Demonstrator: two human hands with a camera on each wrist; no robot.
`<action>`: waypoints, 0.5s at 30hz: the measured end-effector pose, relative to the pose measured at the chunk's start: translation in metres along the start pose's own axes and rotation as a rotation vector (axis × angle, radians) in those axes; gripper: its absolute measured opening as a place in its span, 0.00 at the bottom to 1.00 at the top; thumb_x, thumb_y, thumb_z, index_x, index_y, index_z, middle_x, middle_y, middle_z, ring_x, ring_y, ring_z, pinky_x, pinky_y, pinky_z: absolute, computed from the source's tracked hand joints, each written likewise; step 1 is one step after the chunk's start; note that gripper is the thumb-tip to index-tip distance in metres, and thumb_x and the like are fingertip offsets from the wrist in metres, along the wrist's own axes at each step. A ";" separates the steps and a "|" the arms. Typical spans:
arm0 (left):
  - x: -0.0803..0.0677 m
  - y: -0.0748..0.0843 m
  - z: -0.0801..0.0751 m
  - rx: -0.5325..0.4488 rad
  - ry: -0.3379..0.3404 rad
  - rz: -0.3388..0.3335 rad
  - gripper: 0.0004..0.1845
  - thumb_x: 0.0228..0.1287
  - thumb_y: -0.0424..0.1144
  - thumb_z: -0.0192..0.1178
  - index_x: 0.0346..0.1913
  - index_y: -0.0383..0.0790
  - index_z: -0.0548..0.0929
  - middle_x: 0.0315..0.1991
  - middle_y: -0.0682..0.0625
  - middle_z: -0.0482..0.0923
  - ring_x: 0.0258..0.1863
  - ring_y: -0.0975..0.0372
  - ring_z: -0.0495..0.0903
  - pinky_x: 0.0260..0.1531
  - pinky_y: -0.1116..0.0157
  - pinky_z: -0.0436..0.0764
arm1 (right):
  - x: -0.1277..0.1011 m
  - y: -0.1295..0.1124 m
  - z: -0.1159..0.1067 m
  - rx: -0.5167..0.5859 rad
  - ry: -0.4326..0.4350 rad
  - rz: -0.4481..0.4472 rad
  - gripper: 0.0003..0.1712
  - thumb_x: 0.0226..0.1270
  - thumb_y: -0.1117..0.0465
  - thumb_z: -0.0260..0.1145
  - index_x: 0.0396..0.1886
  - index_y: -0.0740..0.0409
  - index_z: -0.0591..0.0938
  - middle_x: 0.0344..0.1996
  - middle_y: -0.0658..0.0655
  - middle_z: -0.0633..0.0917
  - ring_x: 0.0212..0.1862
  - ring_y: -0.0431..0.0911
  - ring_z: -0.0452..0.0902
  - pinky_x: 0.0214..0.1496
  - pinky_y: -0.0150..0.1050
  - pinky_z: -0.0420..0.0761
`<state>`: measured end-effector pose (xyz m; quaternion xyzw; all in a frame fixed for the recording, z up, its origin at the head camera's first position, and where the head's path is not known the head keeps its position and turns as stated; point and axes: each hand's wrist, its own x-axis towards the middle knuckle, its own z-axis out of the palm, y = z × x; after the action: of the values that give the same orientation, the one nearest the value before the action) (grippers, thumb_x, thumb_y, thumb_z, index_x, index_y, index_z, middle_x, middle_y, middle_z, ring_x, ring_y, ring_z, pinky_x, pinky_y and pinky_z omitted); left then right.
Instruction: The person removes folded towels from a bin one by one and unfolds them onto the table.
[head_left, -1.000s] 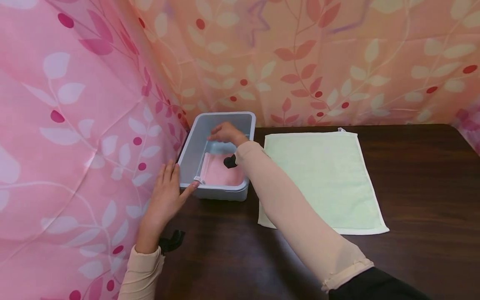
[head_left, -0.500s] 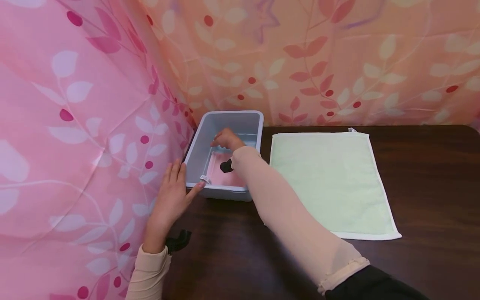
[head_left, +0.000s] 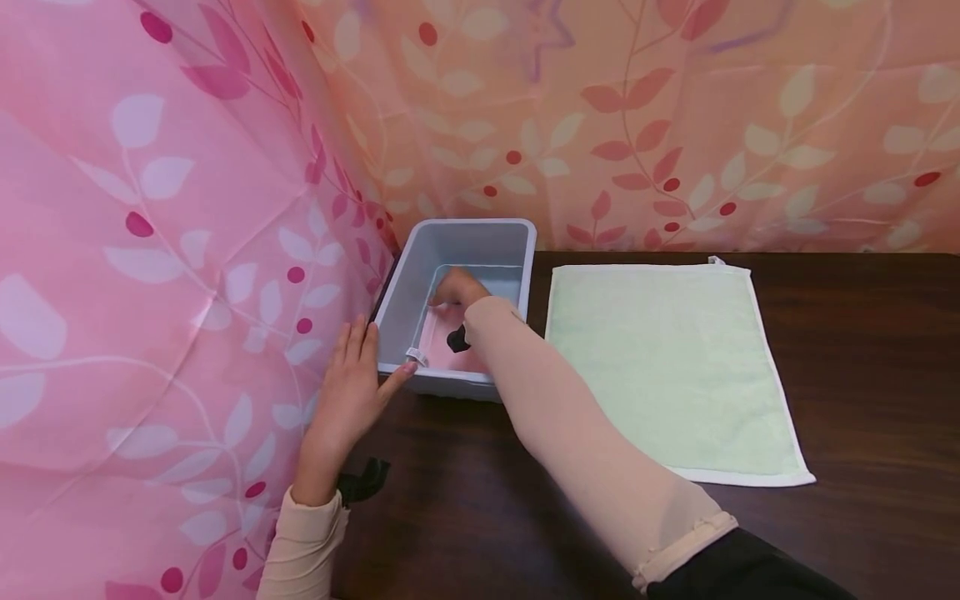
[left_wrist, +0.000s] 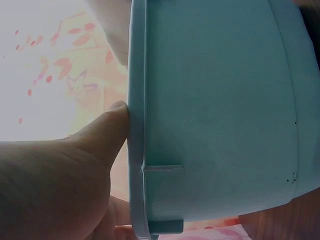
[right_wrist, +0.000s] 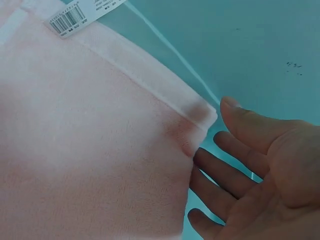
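Grey plastic bin (head_left: 459,242): on dark table (head_left: 862,350), far left, against pink leaf-print curtain (head_left: 150,250).
Pink towel (right_wrist: 85,150): folded, lying in bin bottom, barcode tag (right_wrist: 82,12) at 1 edge.
Right hand (head_left: 456,287): inside bin, fingers spread loose at towel corner, gripping nothing.
Left hand (head_left: 352,392): flat against bin's outer wall, thumb on rim, fingers straight.
Green towel (head_left: 660,367): spread flat just right of bin.

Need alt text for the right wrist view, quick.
The right hand, fingers open, sits inside a pale blue tub beside the corner of a folded pink towel. A white barcode label lies at the towel's upper edge.
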<state>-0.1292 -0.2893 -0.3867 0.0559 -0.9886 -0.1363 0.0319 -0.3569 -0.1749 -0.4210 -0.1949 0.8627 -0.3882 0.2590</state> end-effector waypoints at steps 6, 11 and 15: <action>-0.001 0.001 -0.001 -0.003 -0.003 -0.002 0.50 0.66 0.61 0.58 0.77 0.30 0.51 0.79 0.33 0.44 0.79 0.39 0.41 0.73 0.38 0.53 | -0.005 -0.003 -0.002 0.006 0.024 0.060 0.15 0.61 0.62 0.71 0.45 0.67 0.86 0.36 0.55 0.76 0.40 0.48 0.71 0.44 0.38 0.76; -0.001 0.001 -0.001 0.003 -0.007 -0.002 0.50 0.67 0.60 0.57 0.77 0.30 0.51 0.79 0.33 0.44 0.79 0.39 0.41 0.74 0.39 0.52 | -0.009 -0.004 -0.001 -0.057 0.072 0.027 0.18 0.60 0.60 0.72 0.48 0.64 0.85 0.45 0.58 0.80 0.48 0.50 0.73 0.57 0.41 0.78; 0.000 0.000 0.000 0.001 -0.003 0.001 0.50 0.67 0.60 0.58 0.77 0.30 0.51 0.79 0.33 0.45 0.79 0.39 0.41 0.74 0.39 0.52 | -0.011 -0.007 -0.001 -0.104 0.111 -0.010 0.14 0.61 0.59 0.71 0.43 0.63 0.86 0.40 0.57 0.81 0.46 0.50 0.75 0.53 0.40 0.79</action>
<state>-0.1289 -0.2892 -0.3863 0.0551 -0.9887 -0.1357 0.0306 -0.3475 -0.1723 -0.4121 -0.1904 0.8938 -0.3542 0.1983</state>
